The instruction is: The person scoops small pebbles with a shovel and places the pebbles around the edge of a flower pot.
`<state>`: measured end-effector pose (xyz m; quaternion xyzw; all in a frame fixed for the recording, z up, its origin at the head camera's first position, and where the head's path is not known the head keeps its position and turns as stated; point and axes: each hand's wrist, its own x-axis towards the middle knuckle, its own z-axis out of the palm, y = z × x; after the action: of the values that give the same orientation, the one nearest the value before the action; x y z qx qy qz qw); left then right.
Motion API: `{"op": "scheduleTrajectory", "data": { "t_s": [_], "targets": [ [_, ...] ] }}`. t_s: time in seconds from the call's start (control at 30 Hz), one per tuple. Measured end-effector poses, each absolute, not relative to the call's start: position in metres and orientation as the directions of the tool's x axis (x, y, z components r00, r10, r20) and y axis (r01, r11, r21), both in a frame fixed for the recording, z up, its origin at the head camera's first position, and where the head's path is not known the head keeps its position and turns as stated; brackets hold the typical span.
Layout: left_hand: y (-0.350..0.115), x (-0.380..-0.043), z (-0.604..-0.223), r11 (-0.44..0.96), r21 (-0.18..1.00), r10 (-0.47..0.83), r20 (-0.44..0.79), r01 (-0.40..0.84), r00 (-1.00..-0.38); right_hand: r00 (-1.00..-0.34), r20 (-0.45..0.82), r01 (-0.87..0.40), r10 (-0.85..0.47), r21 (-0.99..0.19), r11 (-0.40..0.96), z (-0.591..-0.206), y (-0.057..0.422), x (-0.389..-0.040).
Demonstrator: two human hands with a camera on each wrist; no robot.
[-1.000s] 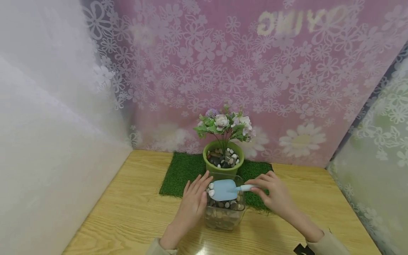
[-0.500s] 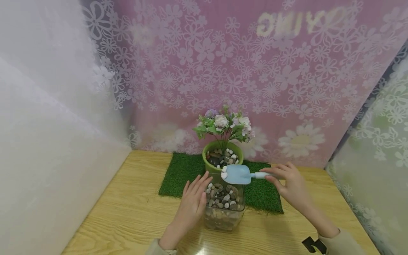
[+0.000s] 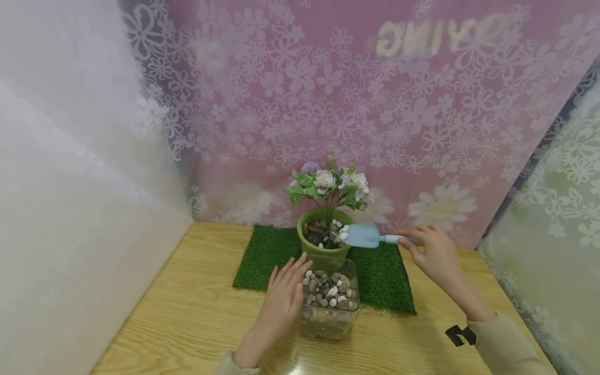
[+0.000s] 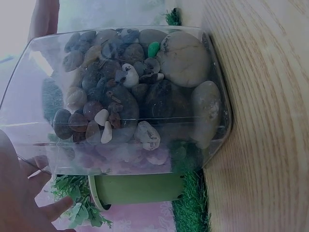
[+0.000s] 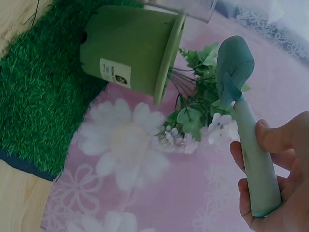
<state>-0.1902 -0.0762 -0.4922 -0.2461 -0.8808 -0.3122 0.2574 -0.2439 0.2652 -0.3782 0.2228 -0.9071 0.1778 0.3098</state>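
Observation:
My right hand grips the pale handle of a small light-blue trowel. White pebbles sit at the blade's tip, which overlaps the right rim of a green flower pot in the head view. Stones and a bunch of artificial flowers fill the pot. In the right wrist view the trowel handle lies between thumb and fingers. My left hand rests with its fingers extended against the left side of a clear plastic container, which holds many mixed pebbles.
The pot stands on a green artificial grass mat on a wooden table. The container is just in front of the pot. A pink floral curtain hangs close behind, with pale sheets at both sides.
My right hand has carried the trowel with the white pebbles up and back to the right, from over the container to the pot's right rim. The left hand has stayed in place.

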Motion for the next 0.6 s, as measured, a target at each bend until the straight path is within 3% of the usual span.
{"op": "scheduleTrajectory", "data": {
  "t_s": [0.2,0.43,0.6],
  "targets": [
    [-0.076,-0.19,-0.493,0.686,0.424,0.276,0.601,0.592,-0.75,-0.744,0.578,-0.49,-0.335,-0.131,0.862,-0.377,0.265,-0.255],
    [-0.076,-0.19,-0.493,0.689,0.432,0.279,0.583,0.582,-0.763,-0.721,0.536,-0.508,-0.44,0.024,0.861,-0.374,0.259,-0.261],
    [-0.076,-0.191,-0.493,0.689,0.426,0.279,0.591,0.586,-0.757,-0.725,0.509,-0.505,-0.464,0.066,0.86,-0.366,0.252,-0.262]
  ]
}}
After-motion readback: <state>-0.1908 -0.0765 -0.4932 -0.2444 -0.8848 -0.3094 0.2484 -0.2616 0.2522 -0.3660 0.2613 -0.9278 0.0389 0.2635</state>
